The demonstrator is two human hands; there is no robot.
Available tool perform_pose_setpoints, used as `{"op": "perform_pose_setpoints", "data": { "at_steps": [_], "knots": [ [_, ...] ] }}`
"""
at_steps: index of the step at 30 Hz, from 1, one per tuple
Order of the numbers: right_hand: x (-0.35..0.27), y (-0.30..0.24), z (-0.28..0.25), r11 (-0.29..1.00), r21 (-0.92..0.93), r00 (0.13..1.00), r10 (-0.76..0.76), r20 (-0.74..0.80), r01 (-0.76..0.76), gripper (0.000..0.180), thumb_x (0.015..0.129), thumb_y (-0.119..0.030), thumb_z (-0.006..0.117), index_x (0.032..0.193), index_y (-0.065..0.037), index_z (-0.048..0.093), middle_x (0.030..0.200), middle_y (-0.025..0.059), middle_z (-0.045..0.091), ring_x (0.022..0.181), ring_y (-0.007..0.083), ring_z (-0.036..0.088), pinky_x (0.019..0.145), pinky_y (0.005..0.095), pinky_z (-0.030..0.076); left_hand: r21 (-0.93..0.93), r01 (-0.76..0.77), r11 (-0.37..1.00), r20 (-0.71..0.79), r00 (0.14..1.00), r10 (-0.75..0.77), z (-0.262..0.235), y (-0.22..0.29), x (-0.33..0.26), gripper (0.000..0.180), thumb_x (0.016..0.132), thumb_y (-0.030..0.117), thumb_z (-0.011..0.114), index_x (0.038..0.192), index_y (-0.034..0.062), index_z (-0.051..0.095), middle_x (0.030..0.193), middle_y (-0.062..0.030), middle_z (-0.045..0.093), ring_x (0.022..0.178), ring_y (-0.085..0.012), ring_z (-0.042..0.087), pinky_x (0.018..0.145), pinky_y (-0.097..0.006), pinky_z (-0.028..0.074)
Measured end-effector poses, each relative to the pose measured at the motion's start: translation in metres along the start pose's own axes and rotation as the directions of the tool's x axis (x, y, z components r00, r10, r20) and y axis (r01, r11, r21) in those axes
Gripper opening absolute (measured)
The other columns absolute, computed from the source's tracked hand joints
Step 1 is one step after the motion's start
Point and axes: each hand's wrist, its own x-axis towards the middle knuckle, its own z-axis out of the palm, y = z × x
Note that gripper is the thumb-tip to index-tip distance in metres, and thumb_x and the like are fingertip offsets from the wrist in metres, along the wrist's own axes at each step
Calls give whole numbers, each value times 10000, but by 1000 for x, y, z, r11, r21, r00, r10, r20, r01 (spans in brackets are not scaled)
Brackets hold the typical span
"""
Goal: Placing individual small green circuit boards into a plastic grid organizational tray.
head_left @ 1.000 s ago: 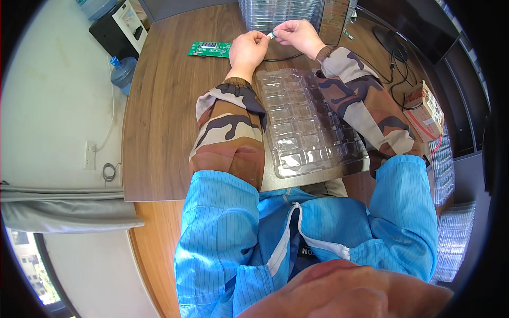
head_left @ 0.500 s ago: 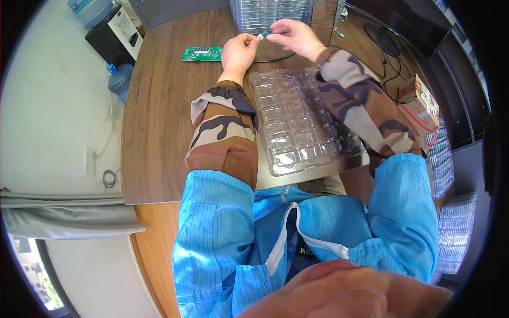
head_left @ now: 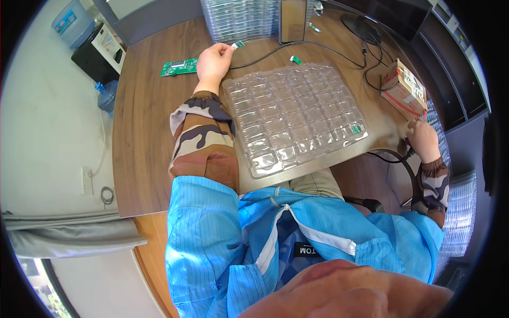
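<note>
My left hand (head_left: 213, 64) is at the far side of the desk, its thumb and fingers pinched on the white end of a small green circuit board (head_left: 239, 44). A larger green circuit board (head_left: 180, 67) with a display lies just left of that hand. My right hand (head_left: 423, 140) is at the desk's right edge, below a cardboard box (head_left: 405, 91). Its fingers are curled, and what they grip is hidden. Between my arms lies a clear plastic tray (head_left: 297, 119) with a small green board (head_left: 357, 129) in its near right corner.
Another small green board (head_left: 295, 60) lies beyond the tray, and one more (head_left: 315, 28) near the monitor stand (head_left: 360, 27). A black cable (head_left: 328, 44) crosses the desk. Stacked clear trays (head_left: 241, 20) and a dark upright panel (head_left: 292, 21) stand at the back.
My right hand has left the small board at my left hand and swung right and nearer, to beside the cardboard box. My left hand keeps its pinch. The tray is now uncovered.
</note>
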Motion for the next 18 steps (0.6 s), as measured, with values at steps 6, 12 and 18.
{"op": "perform_pose_setpoints", "data": {
  "at_steps": [6, 12, 18],
  "knots": [
    [-25, -1, 34, 992, -123, 999, 22, -35, -26, 255, 645, -77, 587, 891, -30, 542, 939, 128, 542, 682, 273, 594, 585, 352, 483, -45, -12, 999, -8, 1000, 12, 1, -3, -2, 225, 731, 322, 597, 799, 113, 646, 707, -49, 624, 674, -210, 593, 604, -316, 450],
    [-16, 3, 55, 962, -263, 995, 86, 42, -72, 144, 727, -40, 457, 846, -27, 538, 862, 122, 525, 649, 241, 583, 578, 333, 472, -39, -47, 998, -16, 999, 47, 0, 0, -4, 222, 730, 308, 606, 789, 97, 643, 687, -53, 621, 652, -205, 590, 599, -306, 447],
    [-17, 8, 57, 977, -209, 997, -16, 74, 32, 121, 738, -37, 435, 828, 3, 504, 861, 132, 513, 739, 249, 566, 672, 314, 452, -51, -16, 999, -13, 1000, 16, 1, -3, -3, 222, 733, 313, 605, 793, 104, 648, 693, -45, 626, 650, -194, 593, 604, -299, 450]
  ]
}}
